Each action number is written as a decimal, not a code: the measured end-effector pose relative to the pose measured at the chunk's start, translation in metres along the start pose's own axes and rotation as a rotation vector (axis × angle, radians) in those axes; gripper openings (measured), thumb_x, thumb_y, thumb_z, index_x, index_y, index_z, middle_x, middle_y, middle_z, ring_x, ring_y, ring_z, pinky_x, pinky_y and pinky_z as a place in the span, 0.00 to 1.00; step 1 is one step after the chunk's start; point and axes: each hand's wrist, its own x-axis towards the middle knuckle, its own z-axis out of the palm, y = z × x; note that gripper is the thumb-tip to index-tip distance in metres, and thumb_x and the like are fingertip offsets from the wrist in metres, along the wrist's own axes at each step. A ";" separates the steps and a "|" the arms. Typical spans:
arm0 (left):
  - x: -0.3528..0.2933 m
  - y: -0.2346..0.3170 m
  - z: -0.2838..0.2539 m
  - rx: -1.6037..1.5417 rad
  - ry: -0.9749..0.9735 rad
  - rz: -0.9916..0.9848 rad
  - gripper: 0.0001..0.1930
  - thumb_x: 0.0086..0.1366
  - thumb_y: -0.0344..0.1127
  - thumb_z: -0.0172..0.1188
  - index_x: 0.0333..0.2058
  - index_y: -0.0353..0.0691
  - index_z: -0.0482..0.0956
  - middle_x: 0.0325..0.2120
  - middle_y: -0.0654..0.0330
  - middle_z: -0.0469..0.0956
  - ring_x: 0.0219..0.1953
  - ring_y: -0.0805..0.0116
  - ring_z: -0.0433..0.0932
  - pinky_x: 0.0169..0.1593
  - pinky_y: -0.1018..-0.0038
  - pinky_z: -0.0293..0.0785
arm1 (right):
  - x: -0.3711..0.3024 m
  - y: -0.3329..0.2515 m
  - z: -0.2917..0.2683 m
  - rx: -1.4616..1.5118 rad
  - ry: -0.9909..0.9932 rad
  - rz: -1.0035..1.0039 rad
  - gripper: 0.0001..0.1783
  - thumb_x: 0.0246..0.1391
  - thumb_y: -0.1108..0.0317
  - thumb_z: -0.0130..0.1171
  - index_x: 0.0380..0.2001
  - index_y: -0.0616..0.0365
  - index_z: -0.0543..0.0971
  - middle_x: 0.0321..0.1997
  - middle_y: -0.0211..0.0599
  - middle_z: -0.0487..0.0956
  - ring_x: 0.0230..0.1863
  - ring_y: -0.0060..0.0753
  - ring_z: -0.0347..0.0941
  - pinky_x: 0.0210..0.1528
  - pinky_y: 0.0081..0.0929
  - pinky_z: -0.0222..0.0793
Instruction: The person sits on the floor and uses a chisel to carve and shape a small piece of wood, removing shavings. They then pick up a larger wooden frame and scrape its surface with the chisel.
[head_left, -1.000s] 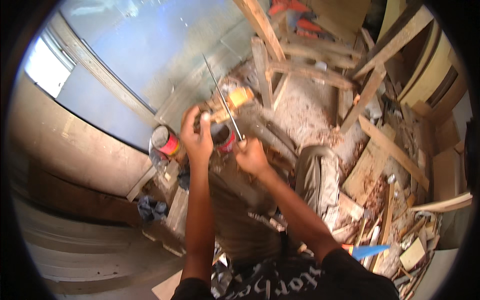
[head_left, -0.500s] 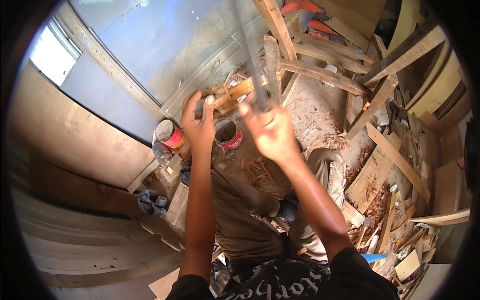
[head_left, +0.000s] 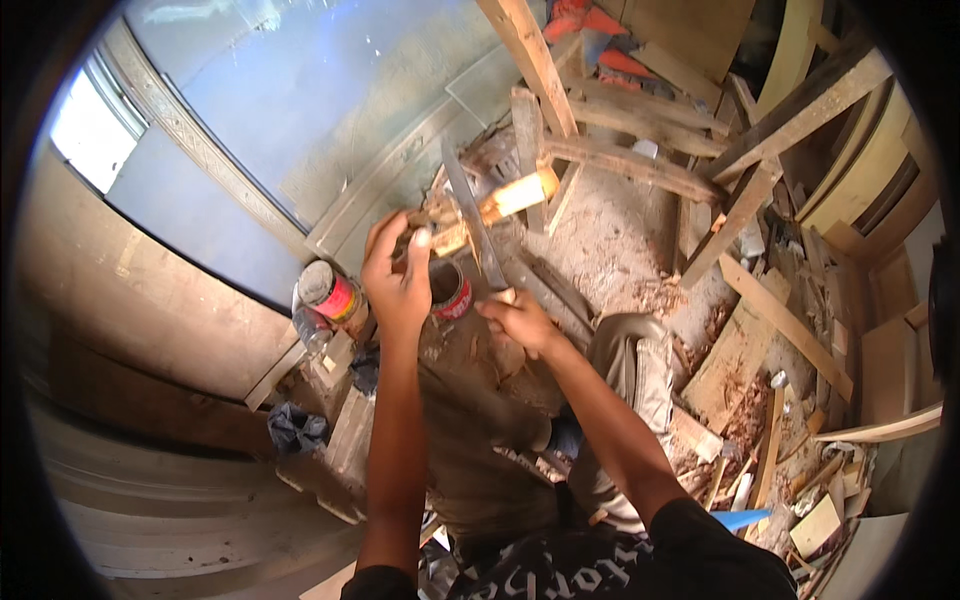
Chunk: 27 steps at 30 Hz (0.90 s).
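Left hand (head_left: 400, 275): raised over the lap, fingers curled shut round the near end of a wood piece (head_left: 490, 208); thumb up on top of it.
Right hand (head_left: 520, 320): lower and to the right, closed on the handle end of a blade (head_left: 472, 215); how tight the grip is cannot be told.
Wood piece: short pale block, lying roughly level, its free end pointing up and right toward the trestle; lit yellow at that end.
Blade: long, flat, grey metal; rises from the right hand up and to the left, crossing over the wood piece just beside the left hand.
Open can (head_left: 452, 292): red-banded, mouth upward, between the two hands and just below the wood piece.
Closed can (head_left: 330, 292): red label, pale lid, left of the left hand, beside a clear bottle (head_left: 312, 330).
Trestle (head_left: 600, 150): rough timber legs and rails, beyond the hands.
Floor (head_left: 620, 240): strewn with sawdust, shavings and offcuts, thickest at right.
Panel (head_left: 300, 90): large blue-grey sheet with moulded frame, upper left.
Knee (head_left: 625, 350): trousered, just right of the right hand.
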 end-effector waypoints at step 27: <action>-0.041 0.005 -0.032 -0.091 -0.158 -0.141 0.25 0.71 0.44 0.54 0.54 0.26 0.72 0.51 0.47 0.77 0.53 0.60 0.76 0.60 0.66 0.68 | 0.040 0.042 0.006 0.251 0.412 -0.278 0.20 0.59 0.53 0.67 0.28 0.60 0.77 0.17 0.26 0.73 0.14 0.16 0.65 0.16 0.21 0.61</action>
